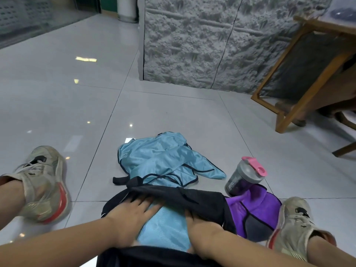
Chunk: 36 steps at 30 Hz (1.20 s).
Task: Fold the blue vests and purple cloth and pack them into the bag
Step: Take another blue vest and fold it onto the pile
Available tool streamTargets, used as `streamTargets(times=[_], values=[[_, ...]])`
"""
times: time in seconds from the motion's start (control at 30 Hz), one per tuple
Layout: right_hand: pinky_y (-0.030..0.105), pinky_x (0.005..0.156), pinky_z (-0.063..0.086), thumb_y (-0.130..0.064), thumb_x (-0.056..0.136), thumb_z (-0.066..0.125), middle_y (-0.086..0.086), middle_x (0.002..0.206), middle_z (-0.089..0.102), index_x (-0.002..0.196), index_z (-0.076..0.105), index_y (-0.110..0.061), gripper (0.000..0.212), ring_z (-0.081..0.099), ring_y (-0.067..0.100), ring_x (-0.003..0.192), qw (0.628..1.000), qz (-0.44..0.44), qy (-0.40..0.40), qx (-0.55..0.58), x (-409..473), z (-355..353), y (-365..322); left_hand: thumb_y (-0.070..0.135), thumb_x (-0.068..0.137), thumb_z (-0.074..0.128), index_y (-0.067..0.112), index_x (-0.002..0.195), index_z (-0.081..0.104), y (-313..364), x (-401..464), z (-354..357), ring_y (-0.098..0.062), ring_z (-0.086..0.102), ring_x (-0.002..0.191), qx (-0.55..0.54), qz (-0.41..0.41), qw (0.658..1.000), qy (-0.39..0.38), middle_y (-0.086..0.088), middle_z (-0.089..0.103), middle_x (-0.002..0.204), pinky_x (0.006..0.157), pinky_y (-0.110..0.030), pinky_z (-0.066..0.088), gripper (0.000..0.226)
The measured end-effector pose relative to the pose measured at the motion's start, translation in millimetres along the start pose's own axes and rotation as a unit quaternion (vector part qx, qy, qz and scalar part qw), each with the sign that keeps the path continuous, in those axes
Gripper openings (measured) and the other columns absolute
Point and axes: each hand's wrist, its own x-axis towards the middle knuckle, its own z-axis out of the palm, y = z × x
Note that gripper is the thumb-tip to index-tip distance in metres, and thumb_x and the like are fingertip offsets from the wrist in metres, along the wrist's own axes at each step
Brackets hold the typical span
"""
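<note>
1. Left hand [131, 214] lies flat, fingers straight, on folded blue vest [163, 230] at black bag [192, 195] mouth.
2. Right hand [200, 228] fingertips hidden under bag edge; grasp unclear.
3. Purple cloth [256, 205] partly covered beside bag.

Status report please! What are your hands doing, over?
Left hand flat on folded blue vest in black bag. Right hand holding bag open. Loose vests, purple cloth unpacked.

A grey shaker bottle [244, 177] with a pink lid stands on the glossy grey tiled floor [57, 105] at four o'clock. Worn pale sneakers sit at eight o'clock [45, 185] and five o'clock [293, 224]. A wooden chair frame [300, 78] stands at two o'clock, a rough grey stone-textured wall [212, 41] at twelve.
</note>
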Motion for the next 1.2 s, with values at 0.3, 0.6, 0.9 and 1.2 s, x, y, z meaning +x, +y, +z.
streamTargets(times=[0.3,0.6,0.9,1.2], values=[[0.034,0.074,0.05,-0.007,0.097,0.058,0.019,0.105,0.069,0.101,0.066,-0.006,0.009,0.064,0.033,0.094,0.996,-0.062,0.051,0.05,-43.5,-105.4,-34.4,0.044,0.095,0.054,0.017,0.089,0.066,24.9,7.5,-71.9,-0.024,0.06,0.072,-0.116,0.177,0.92,0.328,-0.002,0.064,0.082,0.063,-0.036,0.053,0.03],[0.038,0.073,0.062,0.0,0.098,0.057,0.011,0.097,0.073,0.116,0.07,-0.015,0.027,0.072,0.017,0.078,0.841,-0.069,0.217,0.491,11.6,-179.1,13.4,0.018,0.093,0.057,0.026,0.127,0.062,-36.7,65.3,-142.1,-0.011,0.057,0.105,-0.424,-0.104,0.829,0.35,0.009,0.063,0.117,0.091,-0.032,0.05,0.036],[0.02,0.061,0.049,-0.001,0.1,0.058,-0.003,0.091,0.061,0.144,0.056,-0.013,0.046,0.058,0.01,0.072,0.873,-0.021,0.145,0.465,123.8,-127.0,18.6,0.042,0.082,0.08,0.024,0.132,0.055,-96.5,122.2,-50.8,-0.024,0.061,0.116,-0.337,-0.242,0.909,0.039,-0.003,0.064,0.128,0.094,-0.033,0.05,0.059],[0.031,0.056,0.048,-0.007,0.095,0.069,0.011,0.092,0.064,0.142,0.046,-0.02,0.055,0.056,0.022,0.071,0.767,0.034,0.095,0.634,170.4,-98.2,-4.0,0.029,0.089,0.07,0.022,0.077,0.053,-110.3,140.7,-27.0,-0.024,0.061,0.088,-0.383,-0.32,0.863,0.082,-0.001,0.062,0.09,0.07,-0.032,0.045,0.022]])
